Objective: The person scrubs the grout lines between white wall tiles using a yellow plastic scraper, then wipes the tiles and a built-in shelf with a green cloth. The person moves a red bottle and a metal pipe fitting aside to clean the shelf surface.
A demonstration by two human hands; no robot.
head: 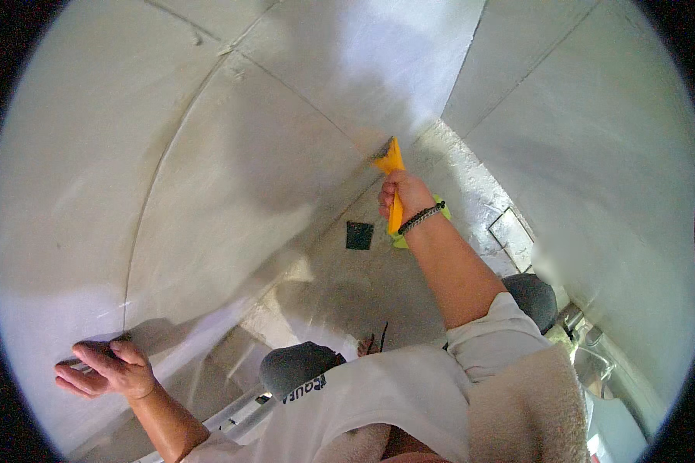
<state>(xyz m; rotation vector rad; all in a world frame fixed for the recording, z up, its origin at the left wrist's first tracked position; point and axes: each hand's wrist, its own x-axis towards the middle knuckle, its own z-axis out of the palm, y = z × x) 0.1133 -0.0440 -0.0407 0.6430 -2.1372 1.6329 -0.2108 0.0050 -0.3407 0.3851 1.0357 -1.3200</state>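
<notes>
My right hand (404, 197) is closed around the yellow handle of a wide-bladed scraper or brush (391, 157). The tool's dark working edge is at the lower part of a pale, seamed wall panel (278, 139), near the corner with the floor. A braided bracelet circles my right wrist. My left hand (107, 368) rests against or close to the curved pale wall at the lower left, its fingers apart; whether something dark lies under the fingers cannot be told. A yellow-green thing (401, 241) shows partly behind my right wrist.
A black square (359, 235) lies on the grey floor. A rectangular hatch or plate outline (512, 239) marks the bright ledge at right. Metal rails (237, 418) run at lower left, and a metal fitting (592, 335) stands at lower right. Pale walls enclose both sides.
</notes>
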